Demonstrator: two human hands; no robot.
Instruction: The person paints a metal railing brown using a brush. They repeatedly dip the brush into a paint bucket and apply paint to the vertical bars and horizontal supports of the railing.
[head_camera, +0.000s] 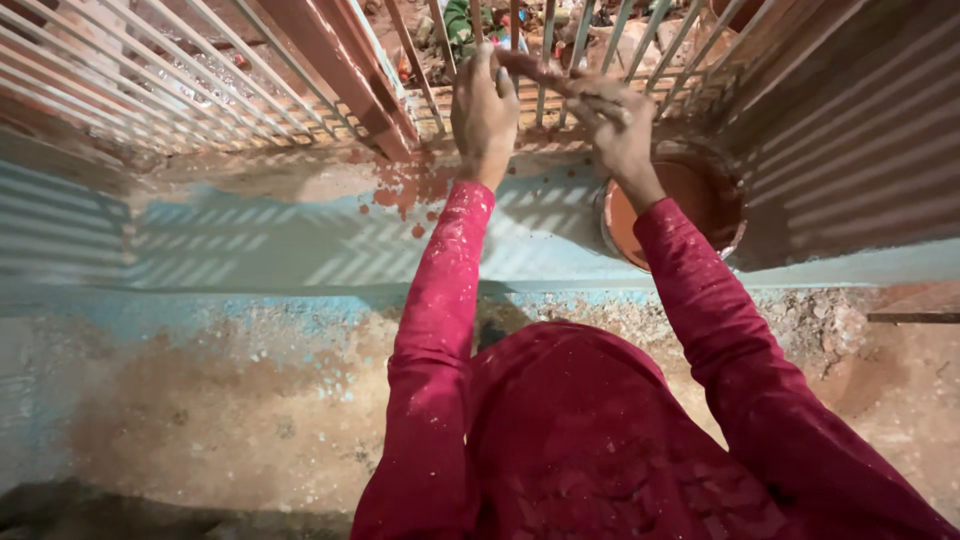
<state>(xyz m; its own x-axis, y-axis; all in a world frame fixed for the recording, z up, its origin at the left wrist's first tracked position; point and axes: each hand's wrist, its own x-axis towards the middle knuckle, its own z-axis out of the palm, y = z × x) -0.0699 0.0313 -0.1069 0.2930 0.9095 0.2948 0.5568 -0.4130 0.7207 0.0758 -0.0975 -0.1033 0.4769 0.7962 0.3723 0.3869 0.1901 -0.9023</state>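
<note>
Pale blue concrete ledge (300, 240), striped with shadow from the metal railing (250, 90) on its far side, ran across in front of you, with splashes of reddish-brown paint (405, 190) on it left of your hands. Your left hand (483, 115) was closed around one thin upright bar of the railing. Your right hand (618, 125) had its fingers clenched on a slim brush-like tool (535, 68) that slanted left, its tip touching the bar above your left hand; whether it had bristles could not be made out. A round metal tin of reddish-brown paint (690, 200) sat on the ledge just beneath your right wrist. Your red sleeve (690, 280) hung close over the open tin, so dropping that forearm could likely have dragged cloth through paint or tipped the tin off the ledge.
</note>
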